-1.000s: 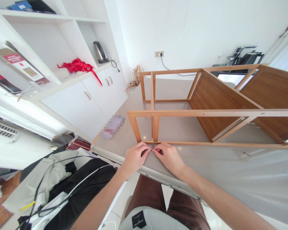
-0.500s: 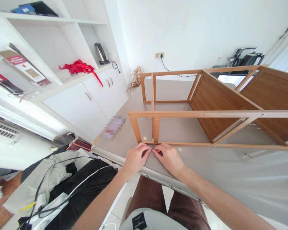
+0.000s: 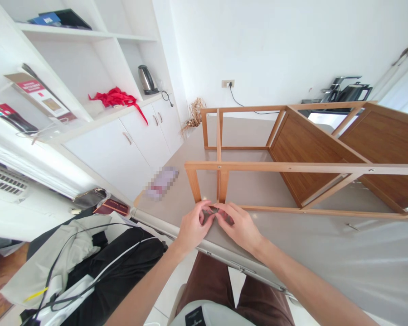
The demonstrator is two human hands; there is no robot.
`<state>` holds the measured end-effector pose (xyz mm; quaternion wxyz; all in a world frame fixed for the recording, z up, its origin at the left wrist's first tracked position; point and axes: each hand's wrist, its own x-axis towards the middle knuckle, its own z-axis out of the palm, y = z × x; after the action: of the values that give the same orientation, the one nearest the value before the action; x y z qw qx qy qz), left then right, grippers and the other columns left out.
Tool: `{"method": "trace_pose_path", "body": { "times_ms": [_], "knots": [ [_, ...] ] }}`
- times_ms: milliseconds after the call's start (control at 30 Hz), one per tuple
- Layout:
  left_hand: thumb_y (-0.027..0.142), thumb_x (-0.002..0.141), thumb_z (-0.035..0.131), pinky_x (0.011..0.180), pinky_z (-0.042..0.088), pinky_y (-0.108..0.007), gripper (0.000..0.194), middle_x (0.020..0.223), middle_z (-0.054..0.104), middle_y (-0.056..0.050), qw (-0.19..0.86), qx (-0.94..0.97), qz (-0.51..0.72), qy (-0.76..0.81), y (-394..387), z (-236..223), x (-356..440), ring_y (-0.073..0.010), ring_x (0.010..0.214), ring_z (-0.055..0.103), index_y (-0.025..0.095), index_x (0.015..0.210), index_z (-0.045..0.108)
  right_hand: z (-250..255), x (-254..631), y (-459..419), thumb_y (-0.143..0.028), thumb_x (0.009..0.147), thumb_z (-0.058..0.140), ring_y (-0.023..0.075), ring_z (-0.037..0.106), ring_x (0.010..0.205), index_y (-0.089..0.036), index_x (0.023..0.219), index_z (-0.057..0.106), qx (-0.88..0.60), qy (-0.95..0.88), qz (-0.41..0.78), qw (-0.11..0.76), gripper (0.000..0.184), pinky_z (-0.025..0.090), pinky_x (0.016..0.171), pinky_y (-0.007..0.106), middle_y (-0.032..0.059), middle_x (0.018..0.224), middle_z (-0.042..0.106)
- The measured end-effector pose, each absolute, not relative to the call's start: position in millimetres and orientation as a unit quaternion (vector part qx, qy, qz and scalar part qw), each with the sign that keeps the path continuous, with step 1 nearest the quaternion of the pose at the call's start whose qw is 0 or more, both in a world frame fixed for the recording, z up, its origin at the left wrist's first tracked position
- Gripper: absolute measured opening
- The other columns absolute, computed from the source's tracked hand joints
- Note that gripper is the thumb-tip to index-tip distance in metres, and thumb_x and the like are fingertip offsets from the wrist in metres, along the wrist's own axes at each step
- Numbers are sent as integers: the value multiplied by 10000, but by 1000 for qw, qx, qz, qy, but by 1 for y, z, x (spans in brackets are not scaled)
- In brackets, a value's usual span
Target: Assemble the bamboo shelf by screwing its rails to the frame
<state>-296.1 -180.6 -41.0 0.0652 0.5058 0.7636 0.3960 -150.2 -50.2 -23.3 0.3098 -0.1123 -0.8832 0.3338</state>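
A light wooden shelf frame (image 3: 292,166) with dark brown panels lies on its side on a grey table (image 3: 326,244). My left hand (image 3: 193,225) and my right hand (image 3: 240,226) meet at the frame's lowest rail, just below a short upright post (image 3: 221,185). The fingers of both hands are curled and pinched together around a small dark piece (image 3: 215,210) at that joint. What the piece is stays too small to make out.
White cabinets and shelves (image 3: 98,113) stand at the left with a kettle (image 3: 145,79) and red cloth (image 3: 114,96). A blurred packet (image 3: 161,182) lies on the table's left end. Bags and clothing (image 3: 85,253) pile up on the floor below left.
My fingers have shifted from a flat pinch against the rail to a more curled, raised grip around the small piece. The view has tilted down slightly.
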Motion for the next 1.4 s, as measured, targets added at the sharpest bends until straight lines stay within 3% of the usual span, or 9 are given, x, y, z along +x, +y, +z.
{"method": "trace_pose_path", "body": {
  "times_ms": [200, 400, 567, 700, 900, 1167, 1400],
  "knots": [
    [217, 879, 623, 648, 475, -249, 438, 640, 554, 102, 87, 480, 413, 769, -174, -39, -289, -126, 579, 576, 246, 1301, 510, -19, -154, -41, -229, 1029, 549, 183, 706, 1011, -301, 1245, 697, -42, -896, 335, 289, 272, 586, 921, 333, 56, 1158, 712],
    [140, 864, 622, 679, 484, -242, 405, 933, 729, 61, 86, 497, 416, 757, -169, -36, -282, -95, 592, 546, 259, 1241, 531, -19, -149, -32, -212, 1017, 563, 186, 692, 887, -245, 1018, 706, -79, -899, 329, 277, 147, 571, 806, 318, 48, 1003, 715],
    [200, 898, 684, 661, 470, -226, 220, 878, 719, 59, 82, 502, 412, 756, -168, -33, -284, -91, 579, 514, 247, 1105, 624, -17, -137, -22, -194, 1008, 571, 162, 664, 791, -241, 1011, 692, -105, -907, 325, 246, 130, 539, 743, 288, 31, 964, 701],
    [221, 886, 730, 643, 455, -222, 211, 889, 707, 53, 72, 504, 408, 758, -167, -34, -285, -84, 569, 498, 236, 1076, 639, -17, -127, -18, -169, 993, 587, 147, 638, 701, -235, 969, 682, -117, -924, 300, 204, 119, 518, 694, 279, 15, 924, 698],
    [253, 885, 754, 628, 441, -228, 190, 929, 710, 47, 49, 510, 395, 763, -167, -39, -285, -81, 576, 512, 238, 1046, 652, -20, -122, -20, -170, 995, 597, 194, 690, 829, -231, 968, 711, -116, -952, 217, 182, 132, 529, 766, 310, 32, 949, 711],
    [284, 887, 772, 627, 439, -234, 136, 923, 711, 33, 25, 529, 364, 767, -169, -39, -288, -98, 643, 597, 231, 965, 674, -32, -128, -25, -184, 979, 633, 181, 673, 815, -224, 906, 720, -140, -949, 194, 205, 120, 522, 740, 297, 29, 909, 678],
    [302, 980, 668, 678, 482, -221, 93, 971, 734, 12, -41, 613, 293, 733, -168, -35, -291, -121, 810, 716, 249, 1015, 735, -35, -129, -25, -171, 993, 604, 220, 640, 847, -183, 883, 658, -92, -966, 96, 222, 123, 514, 739, 342, 49, 891, 654]
  ]
}}
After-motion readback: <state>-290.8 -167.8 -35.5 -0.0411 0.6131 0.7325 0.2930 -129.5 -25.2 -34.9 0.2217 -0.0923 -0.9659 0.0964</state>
